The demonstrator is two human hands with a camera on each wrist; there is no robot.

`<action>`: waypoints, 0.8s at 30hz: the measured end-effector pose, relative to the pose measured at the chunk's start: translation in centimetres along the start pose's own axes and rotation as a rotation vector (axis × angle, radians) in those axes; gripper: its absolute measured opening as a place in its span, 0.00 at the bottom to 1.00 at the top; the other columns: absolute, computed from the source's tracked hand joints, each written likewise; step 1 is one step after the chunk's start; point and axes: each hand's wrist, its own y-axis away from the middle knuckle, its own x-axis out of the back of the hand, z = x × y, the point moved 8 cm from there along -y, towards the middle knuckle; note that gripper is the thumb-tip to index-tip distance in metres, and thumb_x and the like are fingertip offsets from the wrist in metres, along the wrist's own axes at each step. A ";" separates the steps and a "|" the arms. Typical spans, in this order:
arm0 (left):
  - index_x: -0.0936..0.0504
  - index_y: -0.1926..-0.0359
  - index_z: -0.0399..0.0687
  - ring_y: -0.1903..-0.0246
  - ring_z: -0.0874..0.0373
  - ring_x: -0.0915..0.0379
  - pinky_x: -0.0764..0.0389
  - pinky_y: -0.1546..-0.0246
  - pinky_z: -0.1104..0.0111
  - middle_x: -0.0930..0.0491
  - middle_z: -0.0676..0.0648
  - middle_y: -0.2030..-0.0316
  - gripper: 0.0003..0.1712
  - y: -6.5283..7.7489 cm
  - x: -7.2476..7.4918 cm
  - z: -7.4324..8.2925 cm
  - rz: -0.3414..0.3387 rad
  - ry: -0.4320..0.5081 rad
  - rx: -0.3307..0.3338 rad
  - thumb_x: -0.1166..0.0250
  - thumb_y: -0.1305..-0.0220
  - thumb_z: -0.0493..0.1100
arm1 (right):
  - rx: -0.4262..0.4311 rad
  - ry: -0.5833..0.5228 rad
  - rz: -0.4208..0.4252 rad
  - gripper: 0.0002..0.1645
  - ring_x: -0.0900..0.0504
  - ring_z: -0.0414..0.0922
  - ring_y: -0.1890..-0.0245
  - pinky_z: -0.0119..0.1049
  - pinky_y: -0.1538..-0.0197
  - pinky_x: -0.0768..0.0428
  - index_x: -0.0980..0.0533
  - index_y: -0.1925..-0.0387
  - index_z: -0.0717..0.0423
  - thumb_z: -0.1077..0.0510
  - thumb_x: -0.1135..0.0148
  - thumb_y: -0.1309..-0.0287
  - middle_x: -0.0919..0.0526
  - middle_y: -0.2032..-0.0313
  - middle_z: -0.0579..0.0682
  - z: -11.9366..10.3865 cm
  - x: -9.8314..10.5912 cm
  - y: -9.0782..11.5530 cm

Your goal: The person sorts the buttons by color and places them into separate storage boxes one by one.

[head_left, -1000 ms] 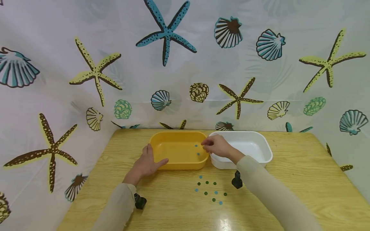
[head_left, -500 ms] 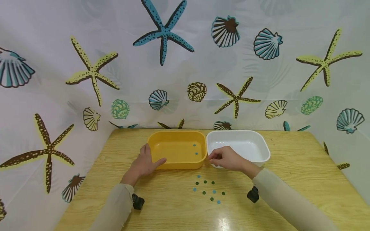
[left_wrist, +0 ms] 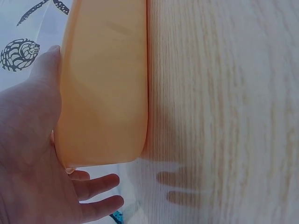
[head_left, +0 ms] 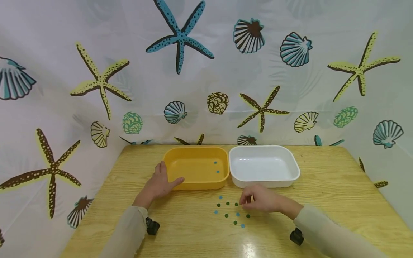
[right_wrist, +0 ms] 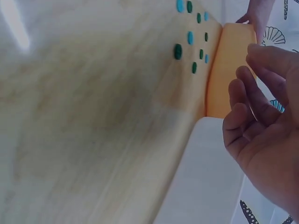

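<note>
L hand (left_wrist: 30,144) touches orange bin (left_wrist: 105,88) on wood tbl (left_wrist: 224,107).

Screened workspace, the kind of room beyond uncertain: a wood-grain table (head_left: 193,225) bounded behind and at both sides by hanging white sheeting (head_left: 148,82) printed with starfish (head_left: 181,37) and seashells (head_left: 294,50).

Wooden table (head_left: 190,229) here's got a yellow tub (head_left: 203,186) right beside a white tub (head_left: 267,184), plus some green dots (head_left: 226,215) and blue dots (head_left: 243,225).
</note>
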 end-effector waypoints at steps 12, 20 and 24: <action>0.71 0.31 0.26 0.36 0.28 0.52 0.42 0.41 0.43 0.68 0.26 0.31 0.71 -0.2 -0.2 -0.3 -0.003 0.006 -0.004 0.51 0.47 0.79 | -0.035 0.013 -0.067 0.08 0.28 0.36 0.68 0.29 0.62 0.28 0.16 0.66 0.49 0.60 0.30 0.51 0.24 0.68 0.39 0.9 -2.6 0.9; 0.70 0.31 0.26 0.37 0.29 0.50 0.40 0.41 0.44 0.67 0.26 0.31 0.70 0.1 0.1 0.1 -0.002 -0.002 0.001 0.50 0.46 0.78 | -0.045 0.022 -0.112 0.10 0.30 0.35 0.71 0.27 0.66 0.28 0.16 0.64 0.47 0.57 0.27 0.53 0.27 0.69 0.39 1.2 -3.5 0.9; 0.70 0.31 0.26 0.37 0.29 0.49 0.40 0.41 0.44 0.67 0.27 0.31 0.69 0.1 0.1 0.1 0.000 -0.004 0.002 0.50 0.45 0.77 | -0.034 0.040 -0.125 0.10 0.30 0.35 0.70 0.27 0.65 0.29 0.16 0.64 0.45 0.56 0.27 0.53 0.28 0.69 0.37 1.5 -3.8 0.8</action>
